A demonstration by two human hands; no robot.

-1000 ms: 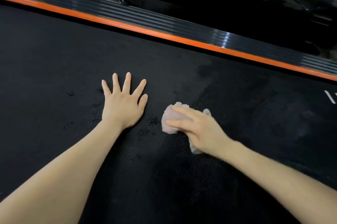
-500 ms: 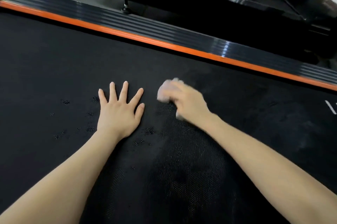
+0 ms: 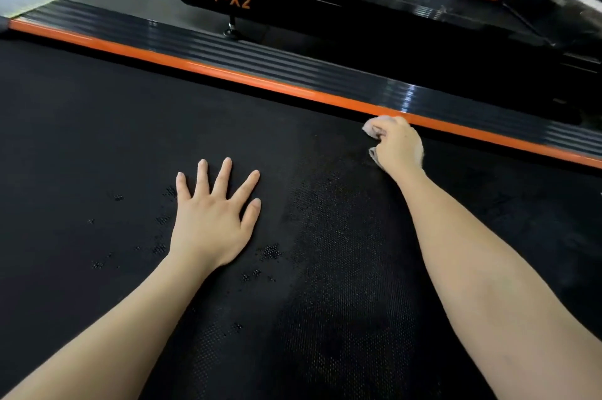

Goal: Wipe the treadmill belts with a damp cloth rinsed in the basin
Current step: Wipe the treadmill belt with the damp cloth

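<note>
Single wide-angle head cam, faces fwd & down, close over belt (image 3: 97, 139); rail (image 3: 293, 69) crosses far side, 10 to 3 o'clock.

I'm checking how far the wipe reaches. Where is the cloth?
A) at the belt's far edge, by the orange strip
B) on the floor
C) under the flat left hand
A: the right hand holds the cloth right beside the orange strip.

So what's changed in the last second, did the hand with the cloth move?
The right hand, gripping the cloth, swept away from the person across the belt, from beside the left hand out to the orange edge strip. It kept hold of the cloth. The left hand stayed flat on the belt, fingers spread; the dark spots around it look unchanged.
</note>
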